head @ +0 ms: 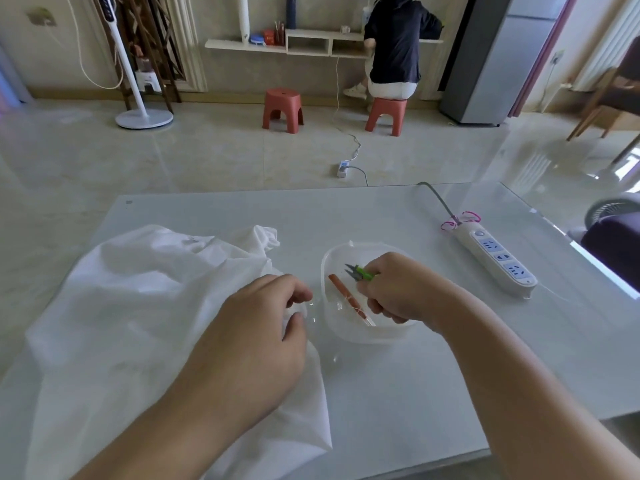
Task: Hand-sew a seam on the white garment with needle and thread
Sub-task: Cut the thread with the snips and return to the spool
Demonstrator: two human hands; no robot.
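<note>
Inside clear tub (pixel 325 271): orange stick (pixel 341 289), green snips (pixel 360 273) in right hand (pixel 398 289).

Glossy tile floor (pixel 242 150), two red stools (pixel 282 109), wall shelf (pixel 263 46).

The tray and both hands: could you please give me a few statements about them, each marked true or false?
1. The right hand grips the green snips over the tray. True.
2. The left hand rests flat on the bare table. False: its fingers pinch the white garment.
3. An orange-brown stick lies inside the tray. True.
4. The power strip lies left of the garment. False: it lies to the right, beyond the tray.
5. The tray sits on top of the garment. False: it sits on the table beside the garment.
</note>
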